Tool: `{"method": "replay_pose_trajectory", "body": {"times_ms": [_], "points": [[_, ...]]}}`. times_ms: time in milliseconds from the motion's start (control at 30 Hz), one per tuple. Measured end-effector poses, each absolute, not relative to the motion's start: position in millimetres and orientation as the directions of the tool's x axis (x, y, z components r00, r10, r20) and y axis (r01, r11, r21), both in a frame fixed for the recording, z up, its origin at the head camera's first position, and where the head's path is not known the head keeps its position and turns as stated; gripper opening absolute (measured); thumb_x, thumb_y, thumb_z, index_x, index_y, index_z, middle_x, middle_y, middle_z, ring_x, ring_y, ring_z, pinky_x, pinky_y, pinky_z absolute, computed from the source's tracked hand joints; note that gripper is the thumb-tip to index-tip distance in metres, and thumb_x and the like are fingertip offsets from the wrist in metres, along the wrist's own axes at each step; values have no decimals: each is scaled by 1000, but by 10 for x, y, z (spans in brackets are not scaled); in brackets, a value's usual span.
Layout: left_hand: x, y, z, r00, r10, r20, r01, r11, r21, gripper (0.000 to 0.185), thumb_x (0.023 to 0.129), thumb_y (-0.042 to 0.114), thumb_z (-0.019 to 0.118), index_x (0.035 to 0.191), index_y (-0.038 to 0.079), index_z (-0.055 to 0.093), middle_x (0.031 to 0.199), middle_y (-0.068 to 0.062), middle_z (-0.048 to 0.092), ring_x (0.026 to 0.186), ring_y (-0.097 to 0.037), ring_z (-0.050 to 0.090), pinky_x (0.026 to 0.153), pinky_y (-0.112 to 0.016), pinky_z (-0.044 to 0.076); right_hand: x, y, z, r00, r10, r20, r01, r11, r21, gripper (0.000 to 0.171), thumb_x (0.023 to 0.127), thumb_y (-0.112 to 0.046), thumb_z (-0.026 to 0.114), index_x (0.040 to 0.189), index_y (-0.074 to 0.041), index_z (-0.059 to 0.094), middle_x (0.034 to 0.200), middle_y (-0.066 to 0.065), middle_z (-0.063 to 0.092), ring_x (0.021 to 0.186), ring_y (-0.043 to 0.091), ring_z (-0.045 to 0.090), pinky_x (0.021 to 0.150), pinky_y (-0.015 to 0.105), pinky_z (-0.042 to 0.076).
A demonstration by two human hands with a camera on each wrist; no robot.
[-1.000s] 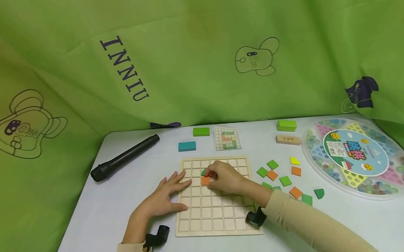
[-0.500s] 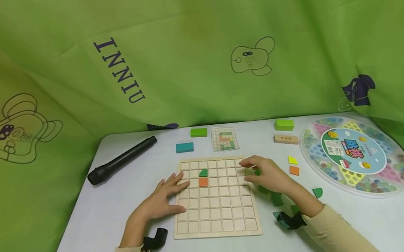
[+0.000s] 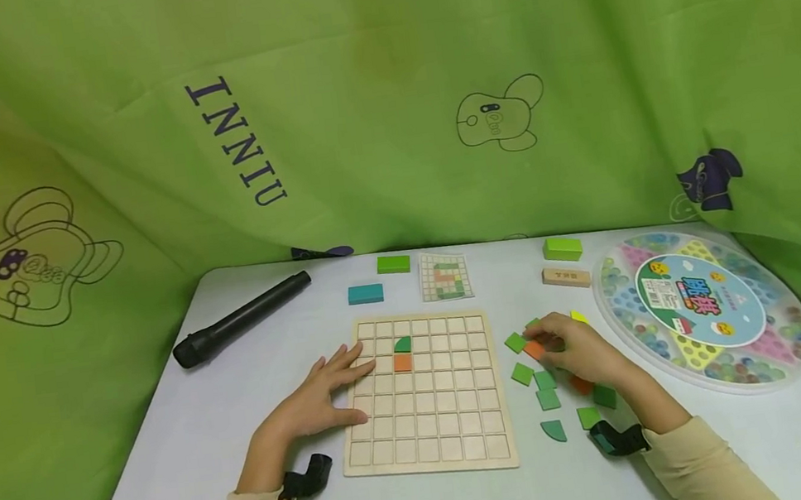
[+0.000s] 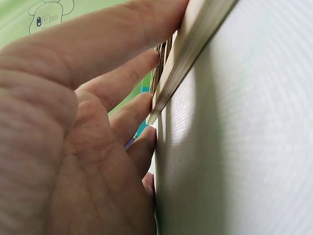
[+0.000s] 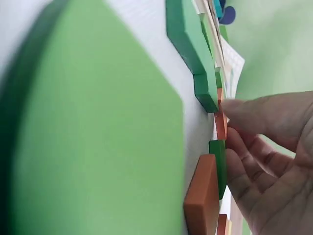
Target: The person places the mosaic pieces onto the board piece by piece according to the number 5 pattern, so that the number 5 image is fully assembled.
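Note:
A wooden grid board (image 3: 430, 430) lies on the white table, bearing a green quarter-round piece (image 3: 403, 344) above an orange square (image 3: 402, 361). My left hand (image 3: 317, 395) lies flat with straight fingers on the board's left edge (image 4: 195, 44). My right hand (image 3: 572, 350) is right of the board among loose tiles. Its thumb and fingers pinch an orange tile (image 3: 533, 348) (image 5: 220, 126) that still lies on the table. Green tiles (image 3: 515, 343) lie close around it, and in the right wrist view another orange tile (image 5: 203, 196) sits by the palm.
More green tiles (image 3: 548, 399) and a yellow one (image 3: 580, 316) lie right of the board. Behind it are a pattern card (image 3: 444, 275), teal block (image 3: 365, 293), green blocks (image 3: 563, 248), a wooden block (image 3: 566, 276) and a black cylinder (image 3: 240, 320). A round marble game tray (image 3: 711, 366) fills the right side.
My right hand left the orange square on the board, crossed to the right and came down on the loose tiles. The left hand stayed on the board's edge.

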State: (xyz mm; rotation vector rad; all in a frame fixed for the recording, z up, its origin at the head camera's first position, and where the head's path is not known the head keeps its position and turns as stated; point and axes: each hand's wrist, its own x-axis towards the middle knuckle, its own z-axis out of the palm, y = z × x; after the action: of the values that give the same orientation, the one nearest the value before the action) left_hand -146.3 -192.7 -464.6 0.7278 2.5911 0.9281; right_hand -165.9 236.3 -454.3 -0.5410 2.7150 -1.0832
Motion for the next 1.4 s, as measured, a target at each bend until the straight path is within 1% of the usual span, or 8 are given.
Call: {"method": "replay_pose_trajectory", "body": {"times_ms": [167, 400, 633, 933, 1067, 1167, 1300, 1400], "points": [[-1449, -1935, -4637, -831, 546, -105, 355, 665, 657, 76, 77, 38, 76, 143, 18, 44, 158, -8, 19, 147, -35, 7, 116, -58, 1, -1670, 2354, -4559, -920, -392, -16, -288, 703, -651, 29, 82, 4, 66, 111, -3, 65, 106, 7, 60, 92, 19, 60, 78, 29, 52], [-1439, -1957, -4617, -832, 545, -104, 353, 665, 658, 75, 77, 36, 76, 143, 17, 44, 158, -9, 20, 147, -35, 7, 117, -57, 1, -1691, 2333, -4544, -929, -369, -11, -291, 750, -594, 21, 81, -3, 71, 102, -6, 67, 97, 4, 62, 89, 18, 61, 76, 31, 53], [-1436, -1965, -4596, -829, 550, -104, 359, 664, 656, 75, 78, 36, 75, 143, 16, 44, 158, -10, 20, 147, -35, 7, 116, -58, 1, -1600, 2203, -4449, -932, -361, -15, -264, 708, -655, 25, 83, -13, 72, 106, -4, 65, 95, 3, 66, 88, 18, 65, 75, 29, 55], [-1450, -1963, -4576, -827, 551, -108, 361, 669, 649, 75, 78, 35, 75, 143, 16, 44, 158, -9, 20, 147, -34, 6, 117, -57, 1, -1526, 1567, -4399, -895, -435, 97, -350, 551, -757, 22, 83, -14, 73, 104, -10, 67, 102, 0, 65, 88, 13, 63, 79, 24, 55], [-1459, -1958, -4576, -826, 553, -109, 363, 670, 647, 74, 78, 35, 75, 143, 17, 44, 158, -9, 20, 147, -34, 6, 117, -57, 0, -1586, 1241, -4369, -882, -466, 65, -328, 510, -795, 22, 85, -16, 71, 105, -11, 66, 102, 0, 65, 89, 12, 61, 80, 24, 55], [-1468, -1946, -4585, -823, 557, -108, 366, 667, 648, 74, 78, 35, 75, 143, 17, 44, 158, -9, 20, 147, -34, 6, 117, -57, 0, -1638, 1026, -4356, -870, -492, 35, -308, 488, -817, 22, 84, -15, 71, 104, -8, 67, 98, 3, 66, 86, 12, 60, 79, 25, 54], [-1471, -1934, -4602, -819, 563, -109, 371, 667, 646, 74, 79, 35, 75, 143, 18, 44, 158, -9, 20, 147, -33, 6, 117, -57, 0, -1681, 804, -4376, -847, -532, -5, -301, 487, -820, 20, 82, -15, 74, 100, -8, 67, 90, 1, 66, 81, 10, 59, 74, 22, 53], [-1467, -1933, -4611, -818, 564, -112, 373, 669, 643, 74, 79, 35, 75, 143, 19, 44, 158, -8, 19, 147, -32, 6, 117, -57, 0, -1690, 698, -4421, -822, -569, -20, -337, 515, -788, 19, 80, -15, 76, 95, -8, 67, 85, -2, 64, 77, 8, 58, 69, 20, 52]]}}
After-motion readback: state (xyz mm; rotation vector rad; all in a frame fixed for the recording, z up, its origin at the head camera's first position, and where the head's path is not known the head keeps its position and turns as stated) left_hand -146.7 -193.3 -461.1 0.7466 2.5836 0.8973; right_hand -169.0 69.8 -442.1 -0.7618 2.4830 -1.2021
